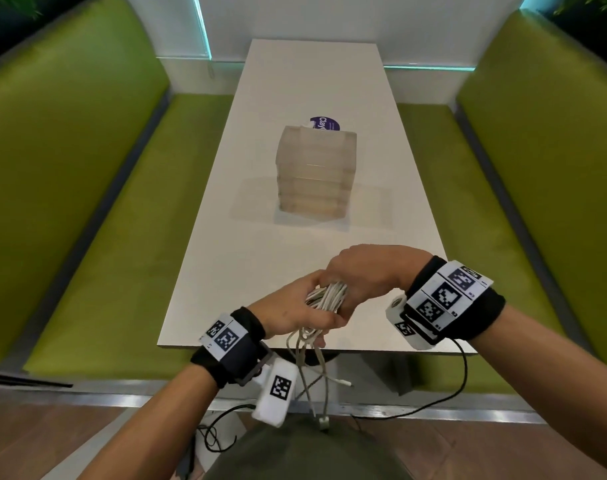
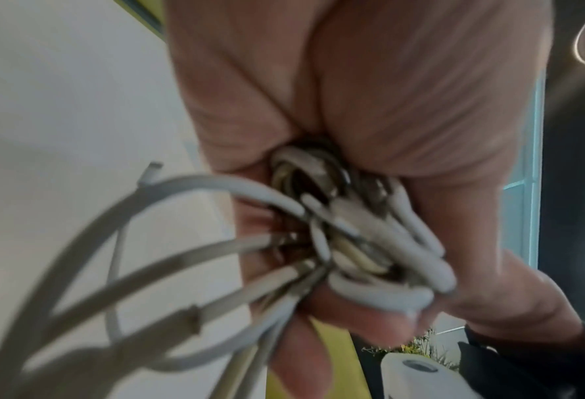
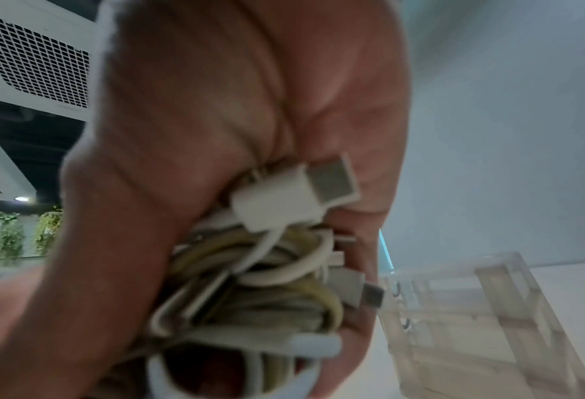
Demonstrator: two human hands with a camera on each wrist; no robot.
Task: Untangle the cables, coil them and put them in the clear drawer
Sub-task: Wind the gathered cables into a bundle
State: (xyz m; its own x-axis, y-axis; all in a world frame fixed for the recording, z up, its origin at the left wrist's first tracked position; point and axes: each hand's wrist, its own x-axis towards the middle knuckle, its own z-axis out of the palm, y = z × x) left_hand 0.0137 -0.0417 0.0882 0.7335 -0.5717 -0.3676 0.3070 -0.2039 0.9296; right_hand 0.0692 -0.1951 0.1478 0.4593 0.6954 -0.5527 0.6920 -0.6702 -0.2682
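Both hands grip one tangled bundle of white cables (image 1: 328, 296) above the near end of the white table (image 1: 260, 244). My left hand (image 1: 295, 311) holds the bundle from below and my right hand (image 1: 364, 271) closes over it from above. Loose cable ends (image 1: 316, 368) with plugs hang down past the table edge. The left wrist view shows the cable bundle (image 2: 352, 243) wedged between curled fingers. In the right wrist view a white USB plug (image 3: 294, 194) sticks out of the cable bundle (image 3: 267, 283). The clear drawer unit (image 1: 316, 171) stands mid-table, its drawers pushed in; it appears as the clear drawer unit (image 3: 472, 324) beside my right hand.
A purple round sticker (image 1: 324, 123) lies on the table behind the drawer unit. Green bench seats (image 1: 104, 237) run along both sides of the table. Thin black wires (image 1: 461, 375) trail from my wrist bands toward the floor.
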